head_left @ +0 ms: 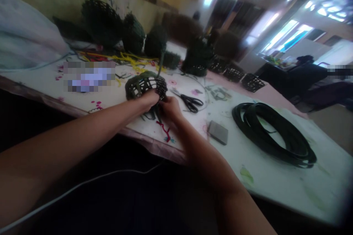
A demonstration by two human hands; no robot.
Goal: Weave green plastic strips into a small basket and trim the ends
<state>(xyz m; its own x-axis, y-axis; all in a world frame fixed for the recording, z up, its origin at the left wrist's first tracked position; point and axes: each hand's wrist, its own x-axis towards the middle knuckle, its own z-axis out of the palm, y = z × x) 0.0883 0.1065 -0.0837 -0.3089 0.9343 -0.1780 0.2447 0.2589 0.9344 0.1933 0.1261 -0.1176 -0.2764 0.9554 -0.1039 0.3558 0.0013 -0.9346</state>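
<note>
A small dark woven basket [135, 87] with open gaps in its weave is tilted over the table in front of me. My left hand [150, 98] is closed on its near side. Closed against the basket's lower right edge is my right hand [171, 107], its fingertips partly hidden. One loose strip [161, 64] sticks up from the basket's top, and more strip ends hang below it. Black-handled scissors [191, 102] lie just right of my hands. A red strand [164, 131] rests on the cloth beneath them.
Several dark woven baskets [134, 35] stand along the back, with yellow strips [129, 58] before them. To the right lie a grey block [218, 132] and a large coil of dark strip [264, 143]. A white cable [82, 184] crosses below the table edge. A person [305, 60] is in the background.
</note>
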